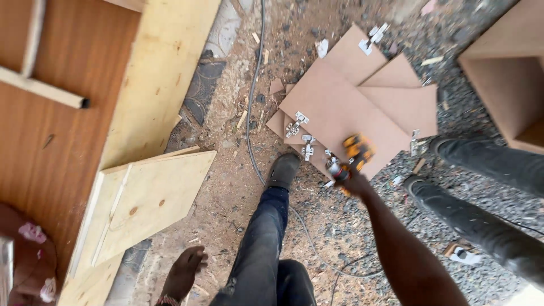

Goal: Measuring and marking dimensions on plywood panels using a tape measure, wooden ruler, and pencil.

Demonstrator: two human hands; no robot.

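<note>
The right hand point(352, 182) is clenched around a yellow and black cordless drill point(350, 157), blurred by motion, held over the near edge of a stack of flat brown fibreboard panels point(345, 107) that lie on gritty gravel right of centre. Small metal hinges point(297, 124) sit along the panels' edges. The left hand point(184, 272) hangs low at the near edge with loose fingers, grasping nothing. Between the hands, the person's dark trouser leg ends in a black shoe point(283, 170) beside a thin grey cable point(253, 96). Another person's dark-clad legs point(481, 187) enter from the right, cut off by the frame. Pale plywood sheets point(150, 192) and a reddish veneered board point(62, 130) fill the left; an open-fronted brown cabinet box point(510, 85) is cropped at the far right.
</note>
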